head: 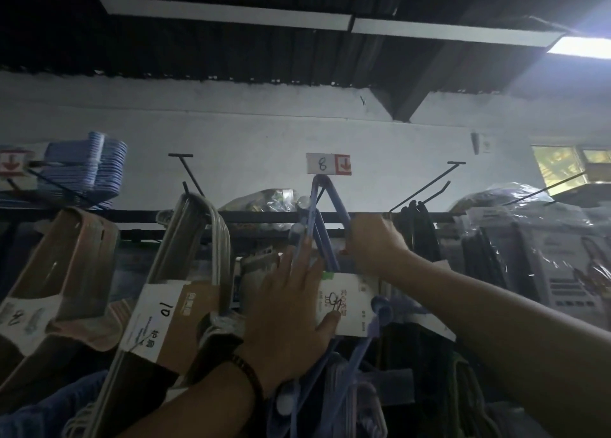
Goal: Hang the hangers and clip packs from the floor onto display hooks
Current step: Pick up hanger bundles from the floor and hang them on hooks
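A pack of blue hangers (325, 239) with a white paper label (350, 300) hangs from the middle display hook (319, 181), under a price tag marked 8 (327, 164). My left hand (291, 308) lies flat against the pack, fingers spread over the hanger necks and thumb on the label. My right hand (373, 242) is raised higher and grips the blue hanger necks near the shelf rail. More blue hangers (347, 381) hang below the label in the dark.
A grey hanger pack labelled 10 (185, 272) hangs on the hook to the left, and a beige pack (62, 272) further left. Black hangers (420, 236) hang on the right hook. An empty hook (429, 186) juts out right. Plastic-wrapped packs (542, 249) fill the right side. Blue hangers (86, 166) stack on the top shelf.
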{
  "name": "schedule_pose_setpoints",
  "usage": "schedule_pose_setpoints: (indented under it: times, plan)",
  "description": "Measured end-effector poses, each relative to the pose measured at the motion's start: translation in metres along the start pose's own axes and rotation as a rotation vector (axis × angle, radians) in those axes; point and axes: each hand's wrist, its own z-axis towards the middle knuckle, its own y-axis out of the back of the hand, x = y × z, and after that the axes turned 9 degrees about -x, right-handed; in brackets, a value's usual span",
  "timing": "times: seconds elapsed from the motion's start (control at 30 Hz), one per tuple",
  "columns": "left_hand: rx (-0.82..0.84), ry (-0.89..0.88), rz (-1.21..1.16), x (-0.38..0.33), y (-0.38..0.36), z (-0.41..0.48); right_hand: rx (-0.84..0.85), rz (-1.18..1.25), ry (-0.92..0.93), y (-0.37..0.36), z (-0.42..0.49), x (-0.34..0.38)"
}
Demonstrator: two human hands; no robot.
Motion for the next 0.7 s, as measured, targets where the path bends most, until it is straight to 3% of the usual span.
schedule_pose_setpoints:
  times: [0.13,0.27,0.4,0.57,0.63,0.7]
  plan:
    - [0.15,0.046,0.118,0.009,-0.004,0.007,0.103,-0.067,0.116,-0.034,0.002,0.006]
    - [0.305,0.004,0.219,0.02,-0.004,0.017,0.191,-0.085,0.074,-0.058,0.002,0.01]
    - [0.416,0.085,0.125,0.012,-0.009,0.024,0.246,-0.036,0.006,-0.059,0.003,0.009]
    - [0.398,0.059,0.173,0.01,0.0,0.023,0.194,0.033,-0.113,-0.041,-0.01,0.018]
    - [0.35,0.074,0.089,0.008,0.013,0.012,0.096,0.155,-0.21,-0.024,-0.026,0.027]
    - [0.248,0.097,-0.037,0.006,0.036,-0.005,-0.016,0.239,-0.167,-0.003,-0.049,0.039]
